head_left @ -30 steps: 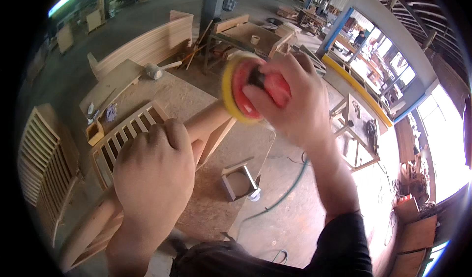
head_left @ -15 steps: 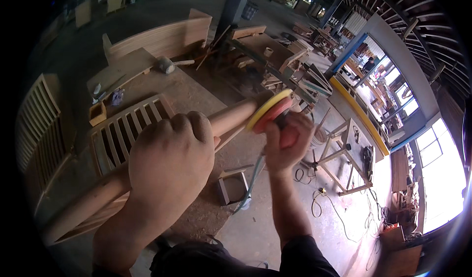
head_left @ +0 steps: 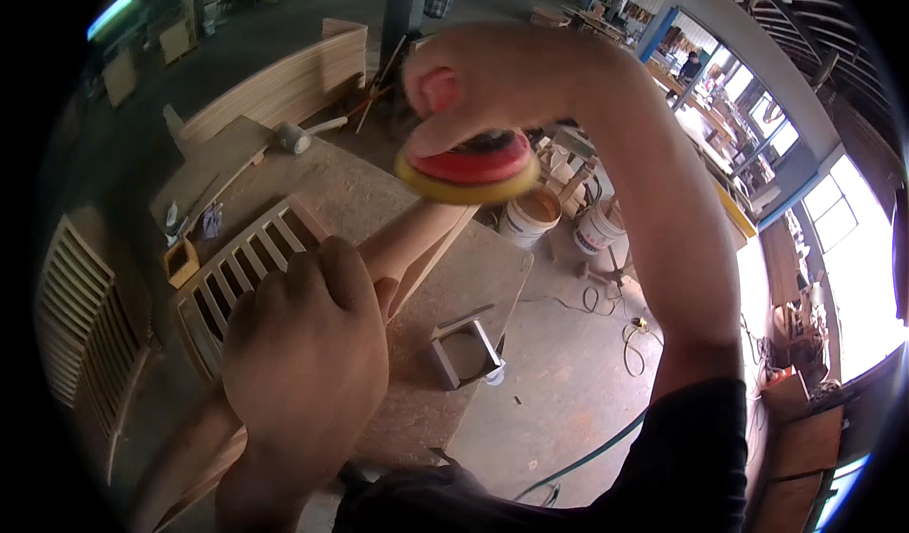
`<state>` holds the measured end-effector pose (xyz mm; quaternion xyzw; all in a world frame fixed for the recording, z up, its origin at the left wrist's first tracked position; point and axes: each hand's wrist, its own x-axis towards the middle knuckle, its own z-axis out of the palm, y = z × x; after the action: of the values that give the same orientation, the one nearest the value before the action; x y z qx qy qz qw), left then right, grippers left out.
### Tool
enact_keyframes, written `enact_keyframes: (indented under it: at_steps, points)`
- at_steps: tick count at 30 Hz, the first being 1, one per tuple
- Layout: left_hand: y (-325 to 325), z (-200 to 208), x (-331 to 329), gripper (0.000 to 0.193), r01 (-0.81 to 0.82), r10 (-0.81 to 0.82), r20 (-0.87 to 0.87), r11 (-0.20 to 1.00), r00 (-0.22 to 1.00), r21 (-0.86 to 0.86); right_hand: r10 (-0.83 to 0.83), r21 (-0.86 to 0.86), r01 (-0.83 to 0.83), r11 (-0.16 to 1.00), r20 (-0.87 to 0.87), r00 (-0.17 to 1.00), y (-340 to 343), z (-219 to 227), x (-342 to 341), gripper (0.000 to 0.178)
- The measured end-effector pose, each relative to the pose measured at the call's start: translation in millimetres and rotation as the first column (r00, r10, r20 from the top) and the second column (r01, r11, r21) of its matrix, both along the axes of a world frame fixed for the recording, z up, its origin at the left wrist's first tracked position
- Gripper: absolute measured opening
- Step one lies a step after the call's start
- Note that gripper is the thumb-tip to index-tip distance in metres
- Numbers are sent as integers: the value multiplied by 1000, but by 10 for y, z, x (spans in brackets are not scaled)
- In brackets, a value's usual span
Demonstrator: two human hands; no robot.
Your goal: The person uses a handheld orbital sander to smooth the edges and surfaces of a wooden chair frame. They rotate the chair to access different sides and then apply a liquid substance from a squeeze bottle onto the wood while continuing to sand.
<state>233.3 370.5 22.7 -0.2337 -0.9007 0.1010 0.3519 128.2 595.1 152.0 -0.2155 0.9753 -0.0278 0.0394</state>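
A long, rounded wooden rail [head_left: 419, 230] slants from the lower left toward the middle. My left hand [head_left: 308, 367] is closed around it, knuckles up. Above the rail's far end, my right hand [head_left: 502, 83] grips a red disc sander [head_left: 478, 166] with a yellow pad. That pad faces down and appears to lie on or just over the rail's upper side; exact contact cannot be made out. The rail's far end is hidden behind the sander. Beneath the rail, a slatted wooden panel [head_left: 275, 254] rests on the workbench [head_left: 379, 187].
On the bench are a mallet [head_left: 295, 139], a small wooden box [head_left: 181, 262] and a square frame [head_left: 466, 355]. Buckets [head_left: 530, 216] stand beyond its right edge. A green hose [head_left: 592, 457] and cables [head_left: 636, 334] run over the floor. More slatted panels [head_left: 80, 315] lean at left.
My right hand has swung up and over the rail's far end, turning the sander from tilted on its side to pad down. The left hand still holds the rail. The view has shifted.
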Motion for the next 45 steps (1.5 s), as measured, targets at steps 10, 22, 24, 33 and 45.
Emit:
enact_keyframes:
  at_steps: [10,22,24,33,45]
  points:
    - [56,-4,-9,42,-3,2,41,999,999,34,-184,424,-82,902,548,816,-580,-83,-807,44]
    - [11,-17,31,39,-54,54,-16,998,998,-9,-7,-25,-1,1000,-309,951,115,-154,181,42]
    - [50,-41,-8,38,-37,36,-11,999,999,-23,-136,-182,54,982,-474,870,260,-429,488,41]
    - [64,14,13,36,-1,-1,36,999,999,41,-467,-577,-258,774,-797,383,210,-1994,995,59]
    - [42,-22,-26,37,6,-5,-35,999,999,48,-571,-668,-206,715,-729,378,237,-2285,897,60]
